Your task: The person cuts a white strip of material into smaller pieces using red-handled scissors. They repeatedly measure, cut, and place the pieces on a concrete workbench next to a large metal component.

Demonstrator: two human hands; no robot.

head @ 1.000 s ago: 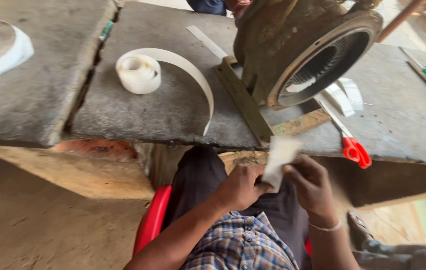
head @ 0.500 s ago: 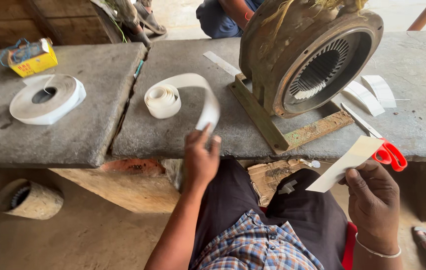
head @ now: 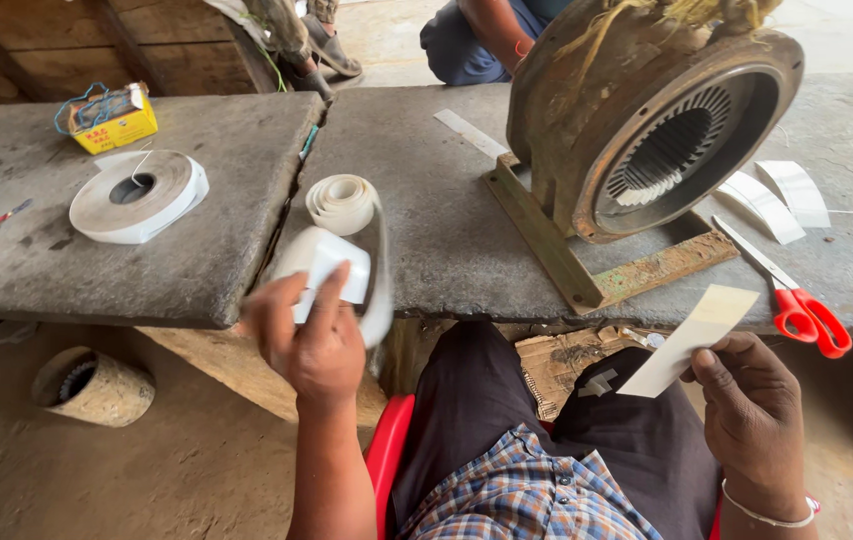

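Grey stone slab benches [head: 197,270] stand over a dusty dirt floor [head: 177,470] in daylight.

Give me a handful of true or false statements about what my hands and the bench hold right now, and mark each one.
1. The left hand grips the loose end of a white paper strip roll. True.
2. The right hand holds the red-handled scissors. False: it holds a cut paper strip; the scissors lie on the stone bench.
3. The motor housing lies on the floor. False: it stands on the bench.
4. A flat tape reel lies near a yellow box. True.
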